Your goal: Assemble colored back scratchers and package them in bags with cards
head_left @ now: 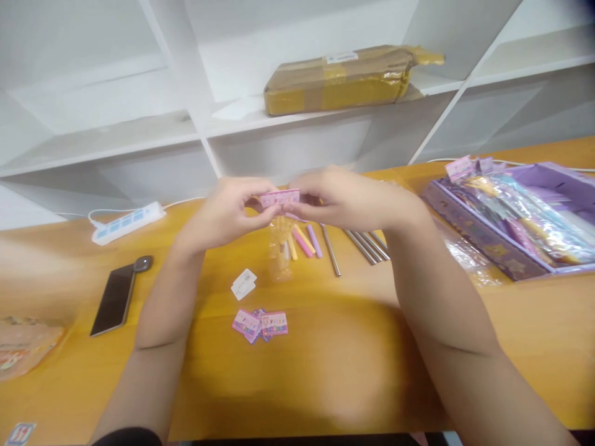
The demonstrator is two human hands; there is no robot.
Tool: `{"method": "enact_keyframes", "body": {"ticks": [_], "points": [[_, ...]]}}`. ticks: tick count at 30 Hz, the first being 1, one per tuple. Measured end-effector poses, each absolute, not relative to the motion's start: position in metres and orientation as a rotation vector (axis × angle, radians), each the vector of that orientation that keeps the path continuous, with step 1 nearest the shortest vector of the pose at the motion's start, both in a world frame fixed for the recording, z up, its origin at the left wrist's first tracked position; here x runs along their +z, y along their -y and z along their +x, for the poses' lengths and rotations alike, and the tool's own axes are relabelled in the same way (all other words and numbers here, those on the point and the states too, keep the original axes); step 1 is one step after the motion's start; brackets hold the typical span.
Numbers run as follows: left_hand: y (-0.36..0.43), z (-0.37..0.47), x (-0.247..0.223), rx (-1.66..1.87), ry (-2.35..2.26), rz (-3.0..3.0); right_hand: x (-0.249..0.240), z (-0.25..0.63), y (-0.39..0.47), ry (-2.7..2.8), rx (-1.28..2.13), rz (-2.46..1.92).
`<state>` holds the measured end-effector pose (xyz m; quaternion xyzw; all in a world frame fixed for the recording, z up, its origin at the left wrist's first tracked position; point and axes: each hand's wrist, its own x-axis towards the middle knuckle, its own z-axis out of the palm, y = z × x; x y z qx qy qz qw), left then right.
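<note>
Both hands are raised over the far part of the wooden table. My left hand point(231, 210) pinches the left end of a small pink printed card point(280, 198) between thumb and fingers. The other end is gripped by my right hand point(337, 197). Below the card hangs a narrow clear plastic bag point(279, 257); how the two are joined is too blurred to tell. Behind it lie several pastel sticks point(304, 240) in yellow, pink and purple. Nearer me, a few printed cards point(261, 324) overlap in a pile, with white paper tags point(244, 284) just beyond them.
Metal tubes point(367, 246) and a single metal tube point(331, 251) lie right of the sticks. A purple box point(493, 241) of bagged items stands at right. At left are a power strip point(130, 223) and phone point(113, 300). A taped parcel point(344, 80) sits on the shelf.
</note>
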<state>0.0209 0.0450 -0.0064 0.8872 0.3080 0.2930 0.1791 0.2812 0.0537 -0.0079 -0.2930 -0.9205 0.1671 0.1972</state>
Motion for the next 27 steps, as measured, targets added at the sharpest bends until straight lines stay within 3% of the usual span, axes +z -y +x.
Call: {"method": "enact_keyframes", "body": {"ticks": [16, 27], "points": [[-0.0428, 0.0179, -0.0045, 0.809, -0.926, 2.535, -0.0105, 0.2778, -0.0548, 2.561, 0.427, -0.809], [-0.0401, 0.0151, 0.0011, 0.757, -0.914, 2.503, -0.0051, 0.2789, -0.0505, 2.637, 0.584, -0.878]]}}
